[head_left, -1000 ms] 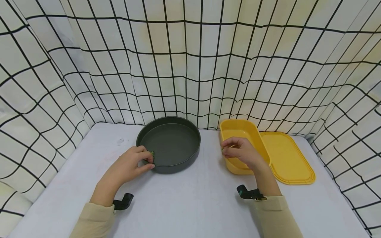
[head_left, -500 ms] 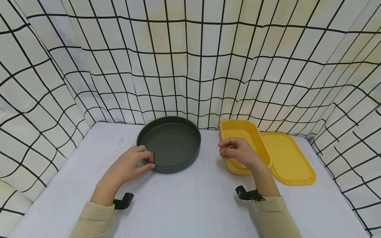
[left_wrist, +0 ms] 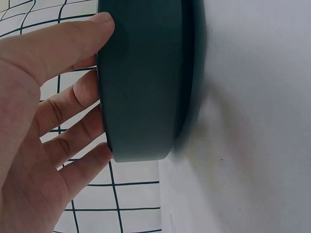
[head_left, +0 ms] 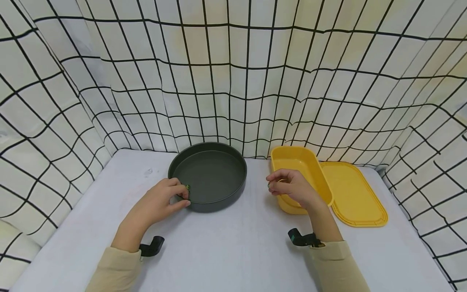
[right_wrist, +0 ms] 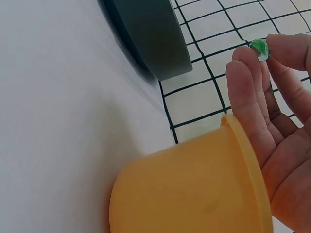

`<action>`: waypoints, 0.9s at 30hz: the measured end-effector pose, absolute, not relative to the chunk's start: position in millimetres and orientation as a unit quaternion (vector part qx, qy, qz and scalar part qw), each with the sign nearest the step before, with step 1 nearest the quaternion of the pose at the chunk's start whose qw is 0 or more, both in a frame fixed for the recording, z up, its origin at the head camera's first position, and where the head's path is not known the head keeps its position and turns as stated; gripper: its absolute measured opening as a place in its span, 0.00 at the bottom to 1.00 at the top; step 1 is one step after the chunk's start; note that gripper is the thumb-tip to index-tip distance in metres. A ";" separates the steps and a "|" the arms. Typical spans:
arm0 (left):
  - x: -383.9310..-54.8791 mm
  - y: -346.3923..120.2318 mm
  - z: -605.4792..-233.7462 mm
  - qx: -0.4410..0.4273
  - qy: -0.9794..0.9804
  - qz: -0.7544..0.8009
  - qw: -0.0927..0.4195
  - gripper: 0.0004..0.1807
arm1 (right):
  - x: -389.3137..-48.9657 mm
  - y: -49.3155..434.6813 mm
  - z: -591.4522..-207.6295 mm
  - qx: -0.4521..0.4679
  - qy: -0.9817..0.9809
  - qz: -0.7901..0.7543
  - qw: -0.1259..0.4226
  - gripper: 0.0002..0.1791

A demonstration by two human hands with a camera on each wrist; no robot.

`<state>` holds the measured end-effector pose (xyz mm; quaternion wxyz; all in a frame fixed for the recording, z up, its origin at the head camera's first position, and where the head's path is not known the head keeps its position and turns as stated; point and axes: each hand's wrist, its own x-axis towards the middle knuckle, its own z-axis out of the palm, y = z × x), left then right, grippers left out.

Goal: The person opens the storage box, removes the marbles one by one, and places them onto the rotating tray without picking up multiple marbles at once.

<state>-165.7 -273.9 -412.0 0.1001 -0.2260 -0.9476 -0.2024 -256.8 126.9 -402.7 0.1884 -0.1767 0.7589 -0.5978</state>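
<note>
My left hand (head_left: 160,200) grips the near left rim of a dark round baking pan (head_left: 215,174), thumb (left_wrist: 99,26) against the outer wall and the other fingers at the rim. Small green pieces, probably marbles (head_left: 188,187), show in the pan beside those fingers; some may be hidden. My right hand (head_left: 293,186) hovers over the left side of a yellow rectangular container (head_left: 310,162). Between thumb and fingertips it pinches a clear-and-green glass marble (right_wrist: 260,49). Much of the container's inside is covered by that hand.
A yellow lid (head_left: 359,194) lies flat on the white table (head_left: 233,251), right of the container and close against it. A cloth wall with black grid lines (head_left: 237,81) rises behind and at both sides. Black wrist cameras (head_left: 153,246) hang under both forearms.
My right hand, with the marble, has shifted slightly left toward the pan. The left hand stays on the pan rim.
</note>
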 end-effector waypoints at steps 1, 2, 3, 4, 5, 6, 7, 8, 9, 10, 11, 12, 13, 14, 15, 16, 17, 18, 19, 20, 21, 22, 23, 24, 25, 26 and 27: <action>-165.7 -273.7 -412.0 -0.225 -0.948 -0.203 0.099 0.11 | -256.4 126.6 -402.4 -0.177 0.758 -0.598 0.189 0.12; -165.7 -273.6 -412.0 -0.225 -0.948 -0.203 0.098 0.11 | -255.5 126.1 -401.6 -0.177 0.758 -0.599 0.189 0.12; -165.7 -273.4 -412.0 -0.224 -0.949 -0.202 0.096 0.11 | -255.1 125.9 -401.3 -0.177 0.757 -0.600 0.189 0.12; -165.5 -273.2 -412.0 -0.223 -0.949 -0.202 0.094 0.11 | -254.6 125.7 -400.9 -0.178 0.755 -0.602 0.188 0.12; -165.4 -273.1 -412.1 -0.221 -0.950 -0.201 0.092 0.11 | -254.0 125.1 -400.4 -0.178 0.755 -0.603 0.187 0.11; -165.1 -273.2 -412.3 -0.220 -0.950 -0.199 0.091 0.11 | -253.7 124.1 -400.1 -0.180 0.753 -0.605 0.185 0.11; -164.8 -273.3 -412.3 -0.220 -0.951 -0.198 0.090 0.11 | -253.5 122.8 -400.0 -0.181 0.751 -0.608 0.184 0.11; -164.4 -273.5 -412.4 -0.219 -0.951 -0.197 0.090 0.11 | -253.4 121.1 -399.8 -0.184 0.749 -0.610 0.182 0.11; -164.0 -273.7 -412.3 -0.218 -0.952 -0.197 0.090 0.11 | -253.4 118.8 -399.6 -0.185 0.746 -0.613 0.182 0.11; -163.5 -274.0 -412.3 -0.217 -0.952 -0.196 0.090 0.11 | -253.3 115.9 -399.3 -0.187 0.743 -0.616 0.182 0.10; -163.2 -274.2 -412.2 -0.217 -0.952 -0.195 0.090 0.11 | -253.3 112.4 -399.0 -0.190 0.741 -0.618 0.183 0.10; -162.9 -274.3 -412.0 -0.217 -0.952 -0.196 0.090 0.11 | -253.3 108.8 -398.6 -0.194 0.738 -0.620 0.184 0.10; -162.7 -274.2 -411.8 -0.217 -0.952 -0.197 0.089 0.11 | -253.4 104.8 -398.3 -0.195 0.735 -0.621 0.187 0.10; -162.7 -274.2 -411.5 -0.217 -0.952 -0.197 0.088 0.10 | -253.3 100.6 -397.8 -0.197 0.733 -0.622 0.191 0.10; -162.7 -273.9 -411.3 -0.218 -0.952 -0.198 0.086 0.10 | -253.0 96.2 -397.4 -0.197 0.731 -0.623 0.194 0.09; -162.9 -273.7 -411.0 -0.217 -0.952 -0.199 0.085 0.10 | -252.9 91.7 -396.9 -0.199 0.731 -0.623 0.197 0.09; -163.0 -273.4 -410.7 -0.217 -0.952 -0.199 0.084 0.10 | -252.8 87.0 -396.5 -0.201 0.730 -0.621 0.200 0.09; -163.1 -273.2 -410.4 -0.216 -0.952 -0.200 0.083 0.10 | -252.7 82.2 -396.2 -0.201 0.731 -0.619 0.204 0.10; -163.3 -272.9 -410.1 -0.215 -0.953 -0.199 0.082 0.10 | -252.4 77.5 -395.8 -0.199 0.732 -0.618 0.207 0.10; -163.7 -272.8 -409.9 -0.214 -0.953 -0.199 0.082 0.10 | -251.9 72.8 -395.4 -0.198 0.732 -0.617 0.211 0.10; -163.9 -272.5 -409.6 -0.214 -0.953 -0.198 0.081 0.10 | -252.0 68.0 -395.3 -0.197 0.733 -0.616 0.213 0.11; -164.1 -272.4 -409.3 -0.212 -0.953 -0.198 0.081 0.10 | -252.6 63.1 -395.6 -0.199 0.733 -0.614 0.216 0.12; -164.2 -272.1 -409.0 -0.212 -0.954 -0.198 0.080 0.10 | -253.3 58.2 -396.3 -0.202 0.732 -0.613 0.219 0.12; -164.2 -271.9 -408.6 -0.211 -0.954 -0.197 0.079 0.09 | -254.3 53.3 -397.3 -0.204 0.731 -0.612 0.220 0.12; -164.2 -271.7 -408.3 -0.210 -0.955 -0.196 0.079 0.09 | -255.0 48.5 -398.1 -0.207 0.731 -0.611 0.222 0.12; -164.0 -271.7 -408.1 -0.209 -0.955 -0.197 0.078 0.09 | -255.8 43.3 -399.2 -0.210 0.730 -0.610 0.223 0.12; -163.6 -271.7 -407.8 -0.207 -0.955 -0.196 0.078 0.09 | -256.8 38.0 -400.4 -0.216 0.730 -0.609 0.224 0.12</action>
